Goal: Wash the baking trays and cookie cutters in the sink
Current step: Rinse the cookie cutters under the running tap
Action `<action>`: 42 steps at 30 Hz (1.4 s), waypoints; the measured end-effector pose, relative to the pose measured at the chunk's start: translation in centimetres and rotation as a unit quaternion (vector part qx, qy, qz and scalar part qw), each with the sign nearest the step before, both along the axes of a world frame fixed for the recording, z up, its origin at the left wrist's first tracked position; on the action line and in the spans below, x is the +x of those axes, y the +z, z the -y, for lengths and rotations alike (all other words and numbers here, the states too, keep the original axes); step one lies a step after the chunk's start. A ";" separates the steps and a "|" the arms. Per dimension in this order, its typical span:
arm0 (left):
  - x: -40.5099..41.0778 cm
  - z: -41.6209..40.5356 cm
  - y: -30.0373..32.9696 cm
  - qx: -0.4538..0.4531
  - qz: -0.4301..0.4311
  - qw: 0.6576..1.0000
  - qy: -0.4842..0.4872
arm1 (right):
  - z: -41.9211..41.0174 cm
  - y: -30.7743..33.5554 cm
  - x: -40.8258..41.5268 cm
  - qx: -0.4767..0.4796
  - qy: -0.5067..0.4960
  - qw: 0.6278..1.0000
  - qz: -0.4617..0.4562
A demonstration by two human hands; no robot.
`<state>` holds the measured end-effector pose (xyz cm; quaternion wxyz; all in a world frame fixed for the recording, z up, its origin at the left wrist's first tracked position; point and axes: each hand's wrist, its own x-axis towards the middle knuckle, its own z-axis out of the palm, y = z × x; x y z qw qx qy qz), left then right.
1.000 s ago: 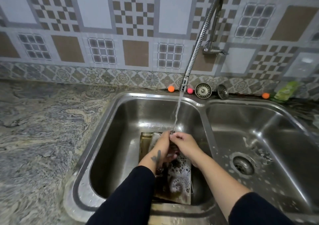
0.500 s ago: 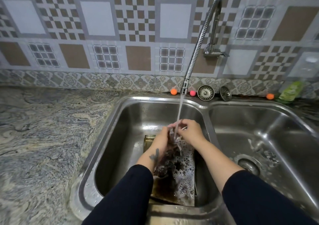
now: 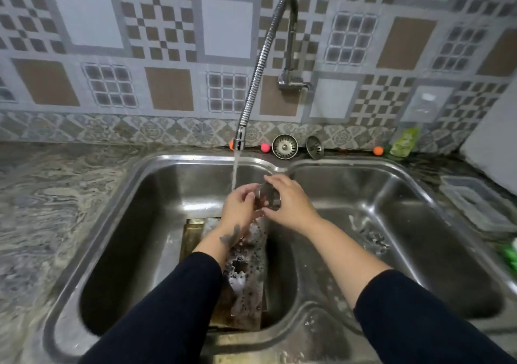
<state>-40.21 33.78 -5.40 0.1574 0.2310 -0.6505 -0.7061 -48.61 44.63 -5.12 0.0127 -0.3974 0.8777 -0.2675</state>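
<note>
A soapy, stained baking tray (image 3: 246,274) lies in the left basin of the steel double sink (image 3: 156,168), with dark cutters blurred among the suds. Above it I hold a small round metal cookie cutter (image 3: 269,196) beside the running water from the flexible tap (image 3: 260,64). My right hand (image 3: 291,204) grips the cutter's right side. My left hand (image 3: 242,207) touches its left side, fingers curled, with the stream falling on that hand.
Two metal sink strainers (image 3: 284,146) and small orange and pink balls sit on the back ledge. A green bottle (image 3: 404,141) stands at the back right. A clear plastic container (image 3: 475,204) lies on the right counter. Granite counter (image 3: 56,210) lies to the left.
Both hands have lifted from low over the tray up to the water stream, and shifted right. The round cutter now shows between them.
</note>
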 end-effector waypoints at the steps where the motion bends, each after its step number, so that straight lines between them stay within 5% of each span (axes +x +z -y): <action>1: -0.7 -0.7 0.0 -0.020 0.003 1.000 -0.013 | -1.4 0.2 -1.0 -0.007 -0.024 1.000 0.011; 4: -2.4 -3.3 -0.1 -0.158 0.045 0.983 -0.082 | -6.2 0.1 -4.2 -0.020 -0.092 0.995 0.032; 8: -4.8 -6.3 -1.8 -0.423 0.132 0.887 -0.128 | -13.0 -1.7 -8.4 0.075 -0.170 0.979 0.085; 14: -5.4 -8.7 -5.0 -0.561 0.277 0.765 -0.149 | -19.6 -6.6 -14.6 0.109 -0.266 0.942 0.175; 28: -6.0 -8.2 -6.2 -0.585 0.261 0.758 -0.126 | -20.2 -12.9 -20.4 0.196 -0.334 0.902 0.190; 42: -5.7 -6.9 -4.1 -0.595 0.274 0.721 -0.226 | -14.2 -1.1 -9.3 0.217 -0.166 0.948 0.163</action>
